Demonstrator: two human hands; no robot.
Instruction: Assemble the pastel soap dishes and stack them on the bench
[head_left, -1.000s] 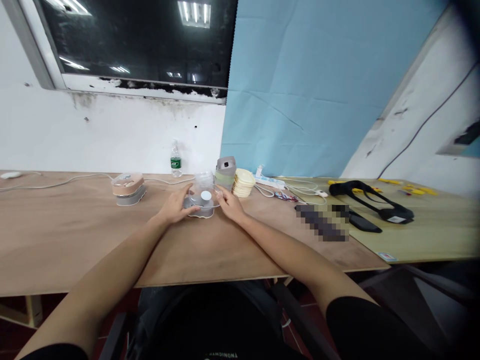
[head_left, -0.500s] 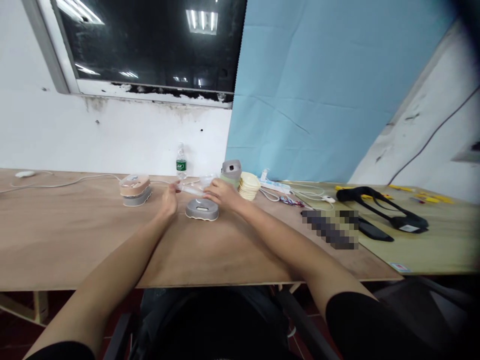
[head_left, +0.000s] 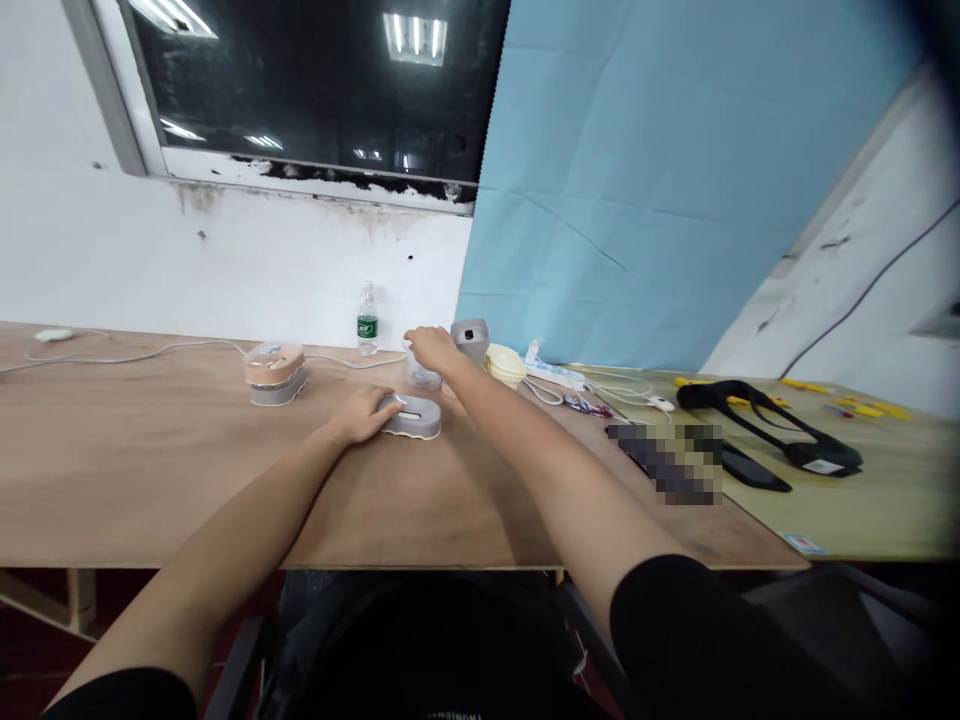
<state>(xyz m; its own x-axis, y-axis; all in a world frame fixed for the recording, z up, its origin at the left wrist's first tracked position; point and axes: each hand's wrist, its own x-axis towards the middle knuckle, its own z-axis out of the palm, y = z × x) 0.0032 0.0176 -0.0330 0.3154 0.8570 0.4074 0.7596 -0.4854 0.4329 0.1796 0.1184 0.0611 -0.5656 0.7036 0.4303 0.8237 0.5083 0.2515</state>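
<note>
A low grey oval box with a slot in its top lies on the table in front of me. My left hand grips its left end, the thumb over the top. Farther back, my right hand reaches over some clear plastic pieces, its fingers curled down at their upper edge. The hand partly hides these pieces. Just right of it stand a grey box on end and a stack of cream-coloured oval pieces, partly behind my forearm.
To the left, a peach oval box rests on a grey one. A water bottle stands by the wall. A power strip with white cables lies at the back. Black straps and yellow pieces are at the right.
My hands have parted. The left has come down onto the grey oval box; the right has moved back to the clear plastic pieces. The clear piece between both hands is gone from there.
</note>
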